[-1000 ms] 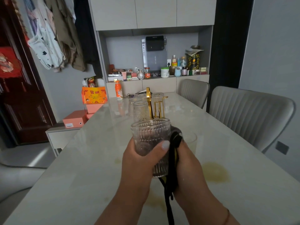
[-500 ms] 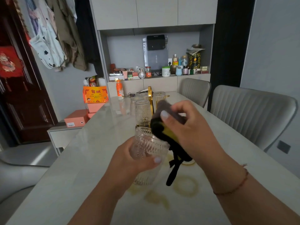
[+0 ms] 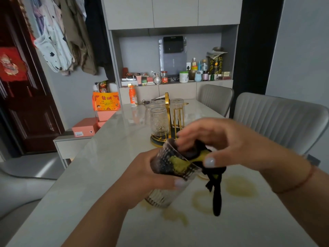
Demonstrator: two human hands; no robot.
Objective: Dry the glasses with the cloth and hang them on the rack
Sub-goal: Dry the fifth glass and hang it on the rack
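Note:
My left hand grips a ribbed clear glass tilted with its mouth toward the upper right, above the table. My right hand holds a dark cloth with a yellow patch and pushes it into the mouth of the glass; a black strap of the cloth hangs down to the right. Behind stands a gold rack on a dark round base, with several embossed glasses hung upside down on it.
The pale marble table has yellowish ring stains near the glass. An orange bottle stands at the far end. Two grey chairs line the right side; orange boxes sit on a low cabinet at left.
My right hand has come down and pushed the cloth into the glass. My left hand has tilted the glass toward the right.

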